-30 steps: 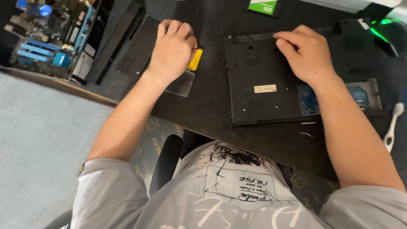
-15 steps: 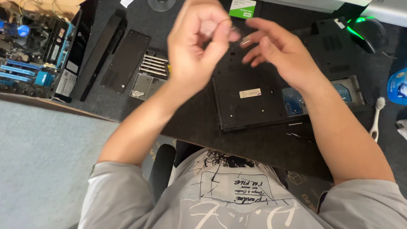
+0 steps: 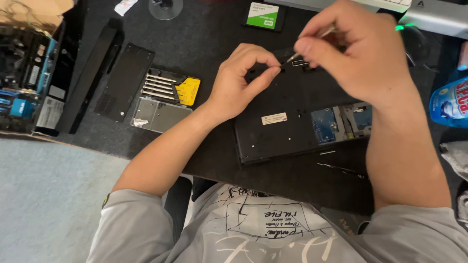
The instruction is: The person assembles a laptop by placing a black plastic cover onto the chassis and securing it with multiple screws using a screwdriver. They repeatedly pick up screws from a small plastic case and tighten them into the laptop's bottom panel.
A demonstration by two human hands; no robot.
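Working on upturned laptop [image 3: 292,122] at desk [image 3: 214,34] centre. Right hand [image 3: 356,53] pinching slim screwdriver [image 3: 304,46], tip angling toward 8 o'clock; left hand [image 3: 241,80] pinching near tip, perhaps a screw. Bay cover already off; base remaining.

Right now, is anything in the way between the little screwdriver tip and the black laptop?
Nothing visible. The right hand holds the thin screwdriver, its tip angled down at the upturned laptop's top edge. The left hand pinches right beside the tip, not across it. Whether the tip touches is too small to tell.
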